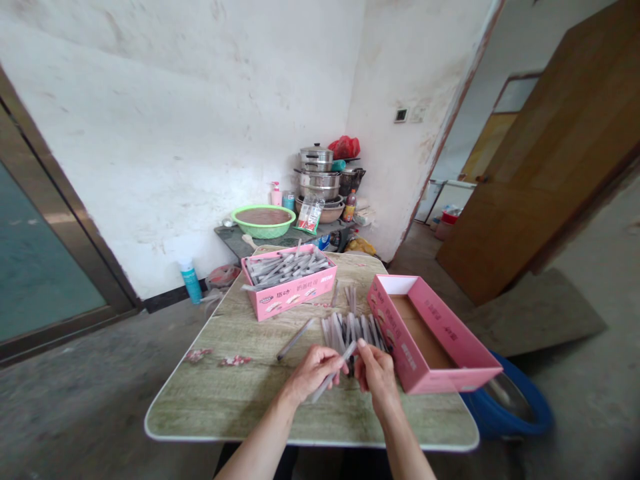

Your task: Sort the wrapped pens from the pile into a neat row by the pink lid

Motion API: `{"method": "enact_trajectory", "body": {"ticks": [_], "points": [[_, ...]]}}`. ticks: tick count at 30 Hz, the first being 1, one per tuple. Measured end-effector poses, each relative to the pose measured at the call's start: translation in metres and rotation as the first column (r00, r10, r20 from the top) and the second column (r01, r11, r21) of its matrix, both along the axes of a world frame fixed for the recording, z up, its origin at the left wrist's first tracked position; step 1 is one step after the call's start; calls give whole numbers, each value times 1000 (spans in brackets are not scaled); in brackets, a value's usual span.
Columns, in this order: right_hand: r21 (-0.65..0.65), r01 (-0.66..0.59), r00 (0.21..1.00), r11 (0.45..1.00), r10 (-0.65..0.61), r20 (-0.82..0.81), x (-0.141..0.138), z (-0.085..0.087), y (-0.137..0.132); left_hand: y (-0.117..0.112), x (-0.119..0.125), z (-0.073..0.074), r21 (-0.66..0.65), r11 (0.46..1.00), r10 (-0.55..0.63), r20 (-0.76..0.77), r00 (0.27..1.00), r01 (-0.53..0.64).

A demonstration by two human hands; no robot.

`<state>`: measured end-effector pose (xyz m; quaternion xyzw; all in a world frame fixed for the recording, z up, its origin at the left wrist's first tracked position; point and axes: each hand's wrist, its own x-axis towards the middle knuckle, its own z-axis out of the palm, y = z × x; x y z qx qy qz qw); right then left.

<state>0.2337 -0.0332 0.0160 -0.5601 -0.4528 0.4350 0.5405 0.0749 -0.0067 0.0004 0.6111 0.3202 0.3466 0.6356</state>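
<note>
Between my two hands a slim translucent pen [327, 382] slants across, its upper end reaching my right fingertips. My left hand [319, 368] is closed around its middle. My right hand [374, 365] pinches the upper end between thumb and finger. Just beyond my hands lies a loose row of similar pens [345, 328] on the table. One single pen [295, 339] rests apart, to the left. A pink box [295, 298] heaped with pens stands at the table's far side. The second pink box [417, 333], with a bare brown bottom, is right of my right hand.
The wood-patterned table [240, 387] has a pale rim. Behind it, a low dark stand holds a green basin [263, 222], stacked steel pots [320, 180] and a bottle [349, 205]. A blue spray can [190, 281] stands on the floor left; a blue tub [525, 400] sits right.
</note>
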Motion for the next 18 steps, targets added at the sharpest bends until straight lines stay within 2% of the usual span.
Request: {"method": "enact_trajectory", "body": {"ticks": [10,18], "points": [[17,-104,994,994,104,16,-4,5,-6,-2,-1,0,-2,999,-54,-31,998,54],[8,-42,999,999,43,-5,-12,-2,-7,0,1,-9,-9,998,-65,-67,996,64]]}}
